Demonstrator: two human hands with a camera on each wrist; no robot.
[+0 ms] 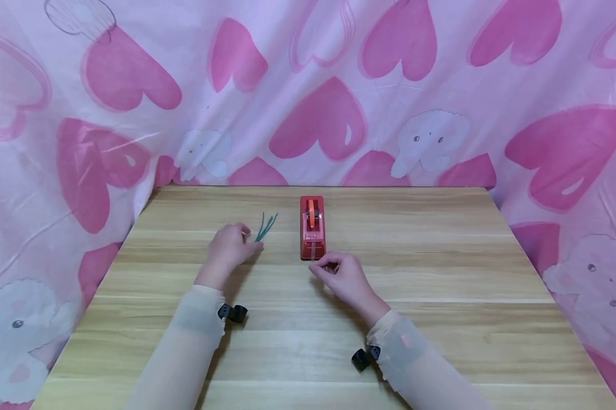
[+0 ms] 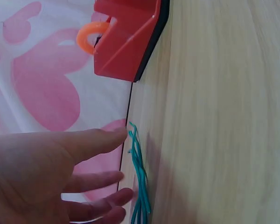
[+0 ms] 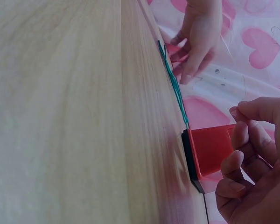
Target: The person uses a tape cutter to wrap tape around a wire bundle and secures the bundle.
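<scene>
A red tape dispenser (image 1: 305, 242) stands near the middle of the wooden table, with an orange ring (image 1: 311, 215) inside it. From its front end a narrow clear strip of tape (image 1: 313, 249) runs toward my right hand (image 1: 346, 278), whose thumb and index finger pinch the strip's end. Left of the dispenser lies a small bunch of thin green wires (image 2: 140, 182). My left hand (image 1: 227, 249) hovers beside them; in the left wrist view its thumb and fingers are spread and not closed round the wires. The right wrist view shows the bunch (image 3: 176, 91) lying on the tabletop.
The light wooden table (image 1: 441, 285) ends at the back against a pink curtain (image 1: 318, 119) printed with hearts, which also hangs at both sides. A small black camera is strapped on each sleeved wrist.
</scene>
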